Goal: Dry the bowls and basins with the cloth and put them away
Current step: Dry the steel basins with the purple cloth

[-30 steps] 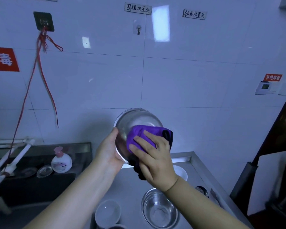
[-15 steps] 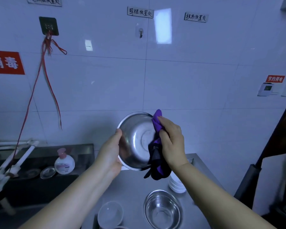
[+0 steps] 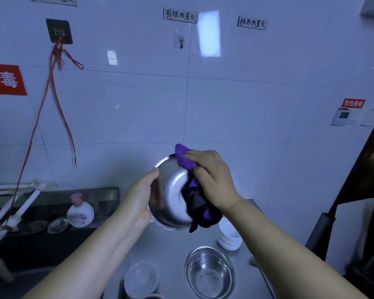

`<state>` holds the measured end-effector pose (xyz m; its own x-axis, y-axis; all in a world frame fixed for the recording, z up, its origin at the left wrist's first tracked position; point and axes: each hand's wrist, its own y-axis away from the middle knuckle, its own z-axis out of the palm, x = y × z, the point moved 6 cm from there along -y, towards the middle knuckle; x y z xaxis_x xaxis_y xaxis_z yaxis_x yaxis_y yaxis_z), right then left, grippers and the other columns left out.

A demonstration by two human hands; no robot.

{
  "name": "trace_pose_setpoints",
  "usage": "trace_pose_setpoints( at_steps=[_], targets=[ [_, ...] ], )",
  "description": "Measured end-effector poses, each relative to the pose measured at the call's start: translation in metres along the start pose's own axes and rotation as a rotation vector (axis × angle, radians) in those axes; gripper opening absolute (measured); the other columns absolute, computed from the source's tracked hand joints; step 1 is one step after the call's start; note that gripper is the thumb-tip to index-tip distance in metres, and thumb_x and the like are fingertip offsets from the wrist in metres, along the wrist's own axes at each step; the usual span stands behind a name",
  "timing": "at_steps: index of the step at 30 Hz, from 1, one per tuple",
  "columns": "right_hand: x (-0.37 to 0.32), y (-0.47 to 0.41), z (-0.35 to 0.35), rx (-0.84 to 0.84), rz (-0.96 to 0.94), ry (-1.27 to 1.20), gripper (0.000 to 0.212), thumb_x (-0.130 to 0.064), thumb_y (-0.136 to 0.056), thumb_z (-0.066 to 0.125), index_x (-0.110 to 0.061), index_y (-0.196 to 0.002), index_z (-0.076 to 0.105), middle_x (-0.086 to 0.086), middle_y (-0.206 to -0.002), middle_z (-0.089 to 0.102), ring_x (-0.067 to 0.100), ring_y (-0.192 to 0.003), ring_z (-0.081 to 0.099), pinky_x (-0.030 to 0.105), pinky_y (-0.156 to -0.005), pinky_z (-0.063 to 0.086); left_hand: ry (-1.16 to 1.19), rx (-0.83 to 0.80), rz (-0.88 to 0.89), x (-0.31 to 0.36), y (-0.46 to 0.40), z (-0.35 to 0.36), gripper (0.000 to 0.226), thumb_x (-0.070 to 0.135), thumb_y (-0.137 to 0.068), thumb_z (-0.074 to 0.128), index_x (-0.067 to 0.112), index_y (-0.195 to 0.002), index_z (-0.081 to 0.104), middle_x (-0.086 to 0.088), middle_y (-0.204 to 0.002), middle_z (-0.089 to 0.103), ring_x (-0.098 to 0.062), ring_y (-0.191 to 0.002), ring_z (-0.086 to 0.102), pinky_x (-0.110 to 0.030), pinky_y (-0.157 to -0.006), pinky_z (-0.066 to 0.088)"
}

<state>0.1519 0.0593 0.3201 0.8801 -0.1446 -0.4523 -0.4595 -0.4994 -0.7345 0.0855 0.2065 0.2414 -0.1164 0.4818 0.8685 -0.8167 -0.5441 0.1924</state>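
Mid-wipe on steel basin (image 3: 171, 197) — L hand (image 3: 138, 199) gripped rim, R hand (image 3: 212, 180) clutched purple cloth (image 3: 186, 160) — 2nd basin (image 3: 208, 275), white bowls (image 3: 229, 236) undried, nothing stowed.

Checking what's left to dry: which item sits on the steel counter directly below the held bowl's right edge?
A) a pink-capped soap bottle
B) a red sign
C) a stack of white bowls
C: the stack of white ceramic bowls rests on the steel counter, below the purple cloth.
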Motion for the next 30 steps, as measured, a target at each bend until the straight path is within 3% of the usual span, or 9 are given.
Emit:
trace_pose_setpoints(
  at_steps=[2,6,14,17,19,22,24,26,30],
  targets=[
    [0.007,0.002,-0.001,0.019,0.073,-0.112,0.042,-0.010,-0.084,0.044,-0.024,-0.114,0.069,-0.027,-0.115,0.058,0.003,-0.110,0.048,0.016,-0.097,0.035,0.023,0.003,-0.026,0.001,-0.001,-0.003,0.026,0.035,-0.088,0.060,0.011,-0.094,0.070,-0.006,-0.088,0.076,-0.017,-0.070,0.073,-0.028,-0.060,0.049],
    [0.018,0.014,-0.002,0.100,0.207,-0.268,0.042,-0.013,-0.083,0.043,-0.028,-0.115,0.067,-0.019,-0.119,0.061,0.004,-0.117,0.048,0.016,-0.100,0.035,0.068,0.004,-0.044,0.004,0.001,-0.007,0.022,0.033,-0.088,0.060,0.013,-0.088,0.070,-0.002,-0.075,0.075,-0.017,-0.064,0.072,-0.023,-0.049,0.051],
    [0.016,0.047,0.006,0.465,0.246,-0.231,0.040,-0.027,-0.086,0.037,-0.048,-0.116,0.054,-0.037,-0.125,0.051,-0.001,-0.124,0.040,0.008,-0.100,0.028,0.265,-0.047,-0.154,-0.003,0.010,0.005,0.035,0.039,-0.097,0.045,0.013,-0.103,0.066,-0.011,-0.104,0.070,-0.029,-0.101,0.063,-0.045,-0.087,0.046],
    [0.012,0.058,0.011,0.537,0.156,-0.153,0.043,-0.022,-0.088,0.033,-0.031,-0.125,0.053,-0.021,-0.134,0.048,0.005,-0.127,0.038,0.014,-0.104,0.027,0.333,-0.047,-0.220,-0.009,0.015,0.011,0.038,0.044,-0.097,0.043,0.015,-0.107,0.065,-0.013,-0.111,0.068,-0.033,-0.109,0.060,-0.053,-0.100,0.039],
    [0.009,0.066,0.014,0.553,0.103,-0.093,0.044,-0.018,-0.089,0.033,-0.021,-0.129,0.050,-0.007,-0.137,0.047,0.014,-0.128,0.038,0.022,-0.107,0.027,0.366,-0.040,-0.231,-0.011,0.017,0.014,0.041,0.044,-0.097,0.042,0.012,-0.111,0.064,-0.015,-0.110,0.068,-0.032,-0.103,0.061,-0.052,-0.091,0.045],
    [0.005,0.076,0.020,0.536,0.059,-0.018,0.045,-0.017,-0.088,0.035,-0.019,-0.131,0.049,-0.002,-0.139,0.042,0.024,-0.128,0.037,0.034,-0.108,0.028,0.396,-0.048,-0.262,-0.016,0.019,0.018,0.045,0.045,-0.098,0.038,0.007,-0.105,0.062,-0.018,-0.091,0.071,-0.031,-0.087,0.063,-0.045,-0.066,0.048],
    [-0.001,0.080,0.025,0.490,0.019,0.078,0.044,-0.018,-0.089,0.036,-0.017,-0.132,0.045,-0.001,-0.140,0.040,0.029,-0.128,0.036,0.042,-0.108,0.029,0.406,-0.058,-0.286,-0.020,0.019,0.019,0.049,0.047,-0.098,0.036,0.006,-0.108,0.061,-0.022,-0.093,0.072,-0.035,-0.092,0.063,-0.052,-0.075,0.049],
    [-0.006,0.084,0.033,0.422,-0.033,0.197,0.043,-0.022,-0.091,0.036,-0.016,-0.132,0.043,0.002,-0.141,0.039,0.031,-0.130,0.035,0.044,-0.108,0.025,0.413,-0.047,-0.293,-0.024,0.017,0.019,0.051,0.047,-0.099,0.036,0.005,-0.120,0.057,-0.024,-0.110,0.067,-0.037,-0.101,0.063,-0.055,-0.088,0.048],
    [-0.013,0.095,0.053,0.249,-0.169,0.390,0.041,-0.030,-0.100,0.027,-0.015,-0.134,0.046,0.006,-0.142,0.041,0.036,-0.130,0.034,0.045,-0.101,0.028,0.445,-0.039,-0.344,-0.031,0.016,0.016,0.049,0.043,-0.100,0.036,0.005,-0.122,0.056,-0.023,-0.093,0.070,-0.032,-0.067,0.071,-0.038,-0.049,0.055]
  ],
)
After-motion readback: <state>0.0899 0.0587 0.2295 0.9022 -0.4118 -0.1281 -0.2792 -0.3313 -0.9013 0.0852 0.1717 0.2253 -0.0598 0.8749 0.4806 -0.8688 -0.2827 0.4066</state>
